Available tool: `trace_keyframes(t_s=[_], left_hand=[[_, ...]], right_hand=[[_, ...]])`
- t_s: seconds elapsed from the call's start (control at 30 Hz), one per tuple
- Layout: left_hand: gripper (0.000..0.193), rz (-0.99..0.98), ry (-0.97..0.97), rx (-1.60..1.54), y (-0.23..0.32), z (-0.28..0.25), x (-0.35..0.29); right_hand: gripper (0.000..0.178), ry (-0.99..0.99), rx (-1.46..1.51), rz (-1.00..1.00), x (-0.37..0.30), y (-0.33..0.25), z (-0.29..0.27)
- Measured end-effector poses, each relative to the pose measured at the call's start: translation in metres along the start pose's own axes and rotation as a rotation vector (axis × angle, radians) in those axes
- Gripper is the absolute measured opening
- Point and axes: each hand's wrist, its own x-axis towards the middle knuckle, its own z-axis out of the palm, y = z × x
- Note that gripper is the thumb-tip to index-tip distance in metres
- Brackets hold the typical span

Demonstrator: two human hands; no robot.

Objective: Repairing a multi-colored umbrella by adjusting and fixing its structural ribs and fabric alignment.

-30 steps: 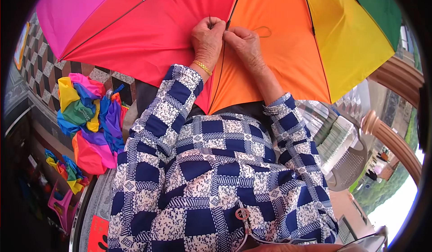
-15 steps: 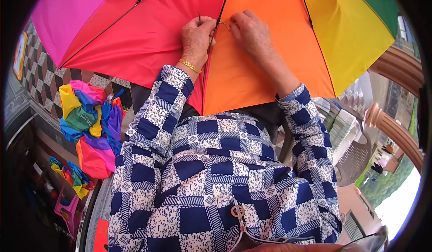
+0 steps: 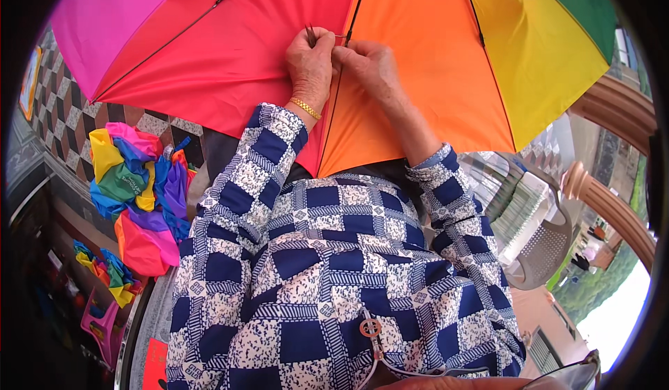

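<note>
Spreading across the lap and filling the top of the view, the rainbow umbrella canopy [image 3: 418, 62] lies flat, which looks like it keeps the seam between the red and orange panels within reach. The left hand [image 3: 310, 62] pinches a thin needle [image 3: 309, 34] right at that seam, while the right hand [image 3: 369, 66], fingers pressed together, nips the fabric just beside it, probably to hold it taut. Off to the left sits a crumpled pile of multicoloured fabric [image 3: 139, 195] over a checkered floor [image 3: 77, 118].
</note>
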Motion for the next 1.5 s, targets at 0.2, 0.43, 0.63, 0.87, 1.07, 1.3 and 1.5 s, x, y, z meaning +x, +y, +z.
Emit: trace_keyframes(t_s=[0.2, 0.43, 0.63, 0.87, 1.07, 1.3, 1.5], left_hand=[[0.008, -0.045, 0.003, -0.083, -0.002, 0.003, 0.000], [0.009, -0.027, -0.026, -0.135, -0.006, 0.002, -0.002], [0.009, -0.019, -0.055, -0.134, -0.008, 0.001, 0.000], [0.009, -0.016, -0.047, -0.154, -0.010, 0.002, 0.000], [0.009, 0.031, -0.029, -0.070, -0.014, 0.004, 0.002], [0.009, 0.128, 0.020, 0.124, -0.013, 0.009, 0.002], [0.008, 0.031, -0.025, 0.039, -0.012, 0.005, 0.007]], right_hand=[[0.019, 0.011, 0.296, -0.055, 0.004, 0.017, 0.007], [0.015, -0.032, 0.391, -0.084, 0.009, 0.028, 0.003], [0.016, -0.028, 0.324, -0.085, 0.008, 0.026, 0.003], [0.016, -0.030, 0.332, -0.078, 0.008, 0.027, 0.003], [0.016, -0.040, 0.366, -0.079, 0.006, 0.024, 0.003], [0.019, -0.003, 0.332, -0.069, 0.004, 0.022, 0.005], [0.021, 0.028, -0.003, -0.239, -0.001, 0.021, -0.007]])
